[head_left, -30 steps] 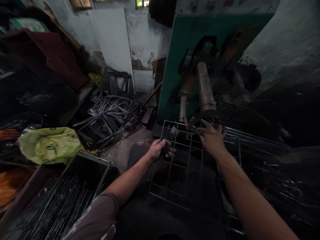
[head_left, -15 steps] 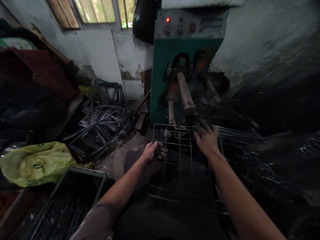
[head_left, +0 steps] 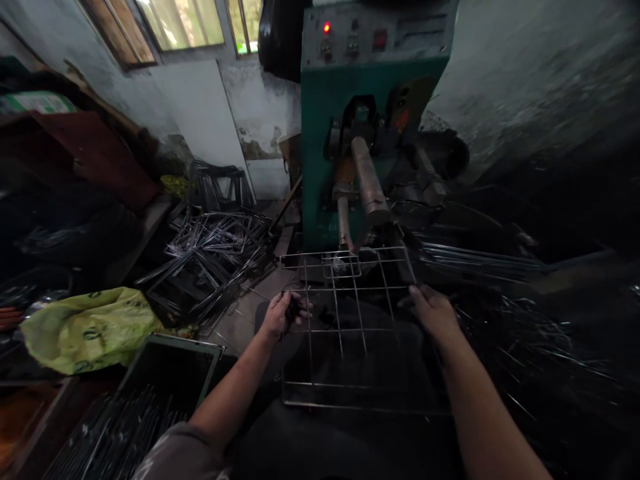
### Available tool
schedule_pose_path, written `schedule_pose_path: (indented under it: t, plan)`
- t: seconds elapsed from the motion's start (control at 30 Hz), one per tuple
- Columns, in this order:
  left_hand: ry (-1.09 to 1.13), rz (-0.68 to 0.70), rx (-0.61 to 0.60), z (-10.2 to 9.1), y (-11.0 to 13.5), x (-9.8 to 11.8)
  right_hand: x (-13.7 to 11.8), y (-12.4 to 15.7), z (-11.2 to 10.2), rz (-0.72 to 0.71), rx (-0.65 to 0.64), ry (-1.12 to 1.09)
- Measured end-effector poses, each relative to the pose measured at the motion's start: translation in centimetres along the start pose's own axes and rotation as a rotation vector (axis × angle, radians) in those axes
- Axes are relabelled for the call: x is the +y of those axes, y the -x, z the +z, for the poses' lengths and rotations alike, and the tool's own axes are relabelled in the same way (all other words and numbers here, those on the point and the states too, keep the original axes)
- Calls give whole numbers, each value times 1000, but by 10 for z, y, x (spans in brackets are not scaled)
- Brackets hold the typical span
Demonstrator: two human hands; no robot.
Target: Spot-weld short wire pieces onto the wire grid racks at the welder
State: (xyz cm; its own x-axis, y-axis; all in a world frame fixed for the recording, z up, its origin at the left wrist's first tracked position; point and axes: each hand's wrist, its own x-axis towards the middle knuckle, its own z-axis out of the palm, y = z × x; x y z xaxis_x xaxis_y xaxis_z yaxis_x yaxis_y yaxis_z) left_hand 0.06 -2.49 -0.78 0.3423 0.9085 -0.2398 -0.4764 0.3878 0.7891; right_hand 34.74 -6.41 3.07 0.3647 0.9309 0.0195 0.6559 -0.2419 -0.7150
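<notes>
A wire grid rack of thin metal rods lies between my hands, its far edge close under the machine's lower electrode. My left hand is closed on the rack's left side, thumb on top. Gripping the right side rod is my right hand, fingers curled round it. Above the far edge stand the copper upper electrode arm and the thinner lower arm of a green machine. A small rectangular wire loop sits at the rack's far edge. The near part of the rack is dim over my lap.
Left on the floor is a heap of wire frames. A yellow sack lies nearer, beside a dark bin and many thin rods. More wire pieces lie at the right. A red lamp glows on the machine's panel.
The rack has shifted left under the electrodes. My left hand has moved left and slightly nearer; my right hand has slid from the far corner down along the right side.
</notes>
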Motion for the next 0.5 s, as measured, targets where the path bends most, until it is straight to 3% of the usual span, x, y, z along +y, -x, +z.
schedule_pose_path:
  t: [0.33,0.5]
  plan:
    - [17,24,-5,-5,-13,-1,3,-13,10,-20,53,-38]
    - [-65,-26,28,-2,-7,14,-24,0,10,8,48,-72]
